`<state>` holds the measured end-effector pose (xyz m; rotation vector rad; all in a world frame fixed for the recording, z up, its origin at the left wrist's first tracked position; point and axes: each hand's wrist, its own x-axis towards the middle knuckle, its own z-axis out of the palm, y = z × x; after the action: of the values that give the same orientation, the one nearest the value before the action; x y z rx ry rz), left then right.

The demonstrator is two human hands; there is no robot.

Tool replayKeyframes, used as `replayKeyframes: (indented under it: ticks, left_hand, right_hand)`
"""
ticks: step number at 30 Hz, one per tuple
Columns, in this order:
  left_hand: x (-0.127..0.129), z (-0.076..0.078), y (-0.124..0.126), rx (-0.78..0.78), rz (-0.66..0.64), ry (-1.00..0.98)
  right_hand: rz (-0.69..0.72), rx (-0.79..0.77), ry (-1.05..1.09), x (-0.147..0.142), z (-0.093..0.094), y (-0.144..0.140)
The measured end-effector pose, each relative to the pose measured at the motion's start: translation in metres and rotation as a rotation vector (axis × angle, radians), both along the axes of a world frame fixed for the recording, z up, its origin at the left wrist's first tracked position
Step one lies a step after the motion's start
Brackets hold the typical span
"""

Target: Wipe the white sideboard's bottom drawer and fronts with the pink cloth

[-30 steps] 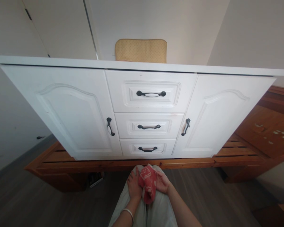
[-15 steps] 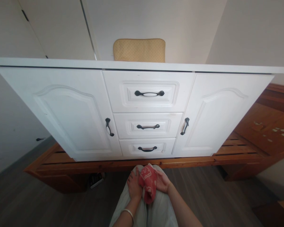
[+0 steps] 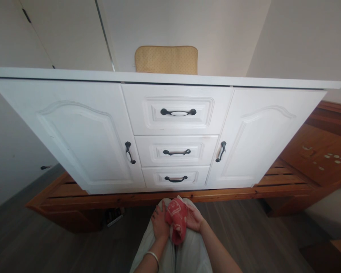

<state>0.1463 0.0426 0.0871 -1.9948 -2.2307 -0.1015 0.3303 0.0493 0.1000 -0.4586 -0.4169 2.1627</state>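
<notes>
Barely shifting since a second ago, both hands are resting on the lap below the white cabinet (image 3: 176, 129): left hand (image 3: 160, 226) lying flat, grip released, right hand (image 3: 194, 218) grasping a red cloth (image 3: 176, 220).

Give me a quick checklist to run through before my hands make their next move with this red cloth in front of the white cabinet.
1. Red cloth in hand: ok, it lies on the lap between both hands.
2. Left hand free of other things: ok, it touches only the cloth and the knee.
3. Right hand grip: cannot tell, the cloth hides the fingers.
4. Three drawers shut: ok, top drawer, middle drawer and bottom drawer sit flush.
5. Both doors shut: ok, left door and right door are closed.
6. Cabinet interior: cannot tell, nothing is open.
</notes>
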Motion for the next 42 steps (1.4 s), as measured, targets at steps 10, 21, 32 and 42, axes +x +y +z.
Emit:
replayKeyframes:
  ticks: [10,21,32,42]
  left_hand:
    - [-0.001,-0.003,0.0,0.008,-0.008,0.044]
    - [-0.001,-0.001,0.0,0.01,-0.002,-0.018]
    - [-0.001,-0.002,0.0,-0.014,-0.006,0.04]
    - [-0.002,-0.008,0.001,0.014,-0.015,0.061]
  right_hand:
    - [0.034,0.075,-0.017,-0.004,0.008,0.0]
    - [0.057,0.089,-0.028,-0.004,0.013,-0.001]
    - [0.041,0.092,-0.025,-0.002,0.002,0.001]
    - [0.035,0.086,-0.033,-0.001,0.0,0.001]
